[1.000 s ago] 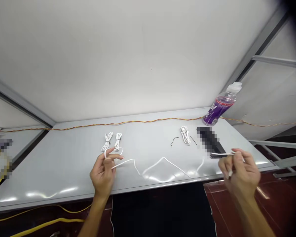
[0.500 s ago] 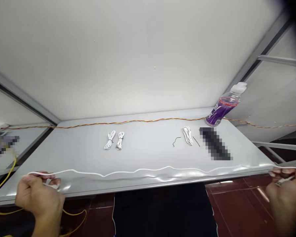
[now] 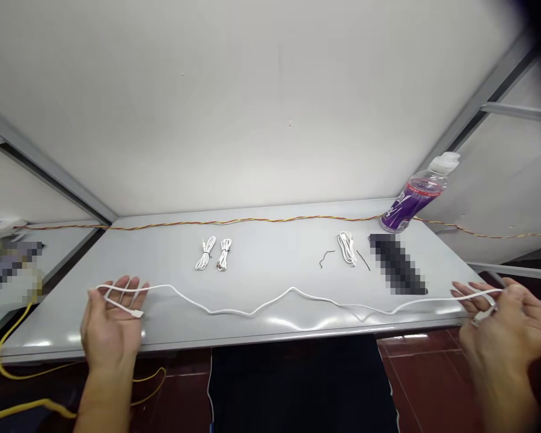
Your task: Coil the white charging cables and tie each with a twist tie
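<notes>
A white USB cable [image 3: 277, 297] stretches in loose waves across the front of the grey table, one end at each of my hands. My left hand [image 3: 112, 325] is palm up, with the cable held at the thumb and running over the spread fingers. A white plug [image 3: 136, 313] sticks out across that palm. On the far right my right hand [image 3: 505, 319] pinches the other end between thumb and finger. The plug there is partly hidden by the hand. Behind the cable lie two coiled white cables [image 3: 205, 253] [image 3: 224, 254], each bound with a dark tie.
Another coiled white cable [image 3: 347, 248] lies right of centre, between two loose black twist ties [image 3: 326, 257] [image 3: 363, 260]. A dark pixelated object [image 3: 397, 263] and a purple-labelled bottle [image 3: 412, 198] stand further right. Twisted wires [image 3: 252, 220] run along the back. A yellow cable [image 3: 9, 373] hangs at left.
My left hand has moved right and turned palm up, its fingers opening out. My right hand has shifted slightly left. The cable now sags in deeper waves.
</notes>
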`<state>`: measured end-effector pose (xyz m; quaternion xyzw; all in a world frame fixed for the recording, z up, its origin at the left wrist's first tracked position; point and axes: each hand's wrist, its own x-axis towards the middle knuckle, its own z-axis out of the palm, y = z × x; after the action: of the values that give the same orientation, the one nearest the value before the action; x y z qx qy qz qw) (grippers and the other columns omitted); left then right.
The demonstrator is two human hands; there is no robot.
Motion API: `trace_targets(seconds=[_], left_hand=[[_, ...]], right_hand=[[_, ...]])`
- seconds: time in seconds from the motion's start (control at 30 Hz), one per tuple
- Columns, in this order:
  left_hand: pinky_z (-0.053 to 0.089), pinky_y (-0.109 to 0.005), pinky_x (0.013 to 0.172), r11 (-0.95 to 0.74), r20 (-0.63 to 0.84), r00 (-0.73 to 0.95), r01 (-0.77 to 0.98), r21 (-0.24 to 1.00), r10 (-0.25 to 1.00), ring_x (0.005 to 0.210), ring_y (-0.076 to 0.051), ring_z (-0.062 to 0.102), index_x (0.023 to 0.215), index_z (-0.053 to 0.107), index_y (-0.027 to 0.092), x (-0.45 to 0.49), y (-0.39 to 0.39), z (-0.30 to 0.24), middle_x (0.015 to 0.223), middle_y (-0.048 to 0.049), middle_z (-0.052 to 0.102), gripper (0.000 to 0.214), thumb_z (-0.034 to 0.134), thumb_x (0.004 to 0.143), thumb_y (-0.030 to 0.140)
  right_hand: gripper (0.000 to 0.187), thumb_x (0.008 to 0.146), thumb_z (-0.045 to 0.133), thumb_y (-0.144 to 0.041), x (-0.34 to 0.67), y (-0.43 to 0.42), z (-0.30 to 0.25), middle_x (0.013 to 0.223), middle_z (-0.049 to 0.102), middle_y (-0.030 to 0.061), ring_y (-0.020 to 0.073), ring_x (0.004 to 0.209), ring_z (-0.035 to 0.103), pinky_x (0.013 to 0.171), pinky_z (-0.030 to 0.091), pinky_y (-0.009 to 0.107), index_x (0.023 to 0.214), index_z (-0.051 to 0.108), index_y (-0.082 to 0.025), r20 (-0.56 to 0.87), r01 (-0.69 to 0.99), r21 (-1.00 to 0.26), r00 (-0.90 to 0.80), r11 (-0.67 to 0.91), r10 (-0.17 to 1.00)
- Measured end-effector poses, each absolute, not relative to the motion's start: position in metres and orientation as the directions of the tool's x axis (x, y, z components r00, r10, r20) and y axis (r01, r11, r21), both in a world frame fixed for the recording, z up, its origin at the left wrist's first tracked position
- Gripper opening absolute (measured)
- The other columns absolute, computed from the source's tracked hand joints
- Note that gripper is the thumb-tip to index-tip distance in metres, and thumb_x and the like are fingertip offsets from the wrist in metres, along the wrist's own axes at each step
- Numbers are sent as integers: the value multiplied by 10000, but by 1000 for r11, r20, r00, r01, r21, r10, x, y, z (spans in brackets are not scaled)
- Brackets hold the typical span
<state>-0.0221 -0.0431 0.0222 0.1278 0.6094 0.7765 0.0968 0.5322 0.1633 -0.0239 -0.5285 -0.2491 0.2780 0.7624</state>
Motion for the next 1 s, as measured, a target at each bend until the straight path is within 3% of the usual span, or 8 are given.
trace_targets(seconds=[0.1,0.2,0.4,0.5,0.63,0.8,0.9,1.0], left_hand=[[502,-495,976,-318,102,-910,-34,947,401,944,-193,661,906,589,192,-3,-33,24,953,11,696,271,629,870,457],[500,-511,975,-287,142,-827,-24,958,544,997,-234,672,879,581,175,14,-24,26,1002,-36,714,233,669,854,389],[456,-551,1023,-120,21,-697,-94,988,716,1055,-285,680,902,533,169,30,-14,26,1024,-114,734,279,636,867,427],[480,-548,993,-91,-8,-671,-113,989,741,1030,-285,691,943,510,173,36,-10,28,1003,-115,736,319,620,872,464],[501,-540,966,-45,7,-676,-38,998,737,1007,-269,698,1024,477,185,43,-5,26,977,-91,734,389,678,830,455],[513,-491,964,-30,100,-676,114,993,730,1041,-248,683,1021,450,207,56,-6,20,986,-69,723,390,713,806,400],[508,-447,971,-24,140,-677,177,984,723,1081,-235,660,1051,454,205,60,-6,16,1010,-78,722,353,676,839,379],[494,-457,979,36,157,-699,254,967,698,1174,-256,603,1148,462,202,59,-2,16,1137,-112,684,382,639,862,383]], right_hand=[[314,788,675,-375,521,160,-23,657,662,33,217,437,631,475,579,418,1035,623,-188,237,-94,-918,648,385,724],[366,787,697,-429,508,159,-16,657,665,12,187,384,606,431,568,361,1044,627,-179,275,-101,-908,590,408,759],[436,728,774,-412,478,155,10,605,642,-11,172,513,631,519,611,361,1063,634,-171,286,-118,-915,482,385,828],[433,739,775,-386,464,144,29,592,624,-16,160,436,593,468,572,341,1094,617,-195,259,-74,-950,358,303,897],[333,831,694,-397,447,125,52,660,590,-33,101,362,502,539,596,393,1097,588,-226,192,18,-981,14,192,981],[393,907,594,-418,432,114,52,794,492,-29,112,556,524,568,610,360,1249,469,-268,96,18,-994,-336,108,937],[430,942,532,-431,426,116,41,870,458,-21,116,621,546,590,616,351,1318,374,-295,28,60,-996,-430,60,902],[441,945,508,-458,422,121,36,878,438,-30,88,527,509,471,582,306,1326,354,-299,-27,116,-993,-462,31,887]])
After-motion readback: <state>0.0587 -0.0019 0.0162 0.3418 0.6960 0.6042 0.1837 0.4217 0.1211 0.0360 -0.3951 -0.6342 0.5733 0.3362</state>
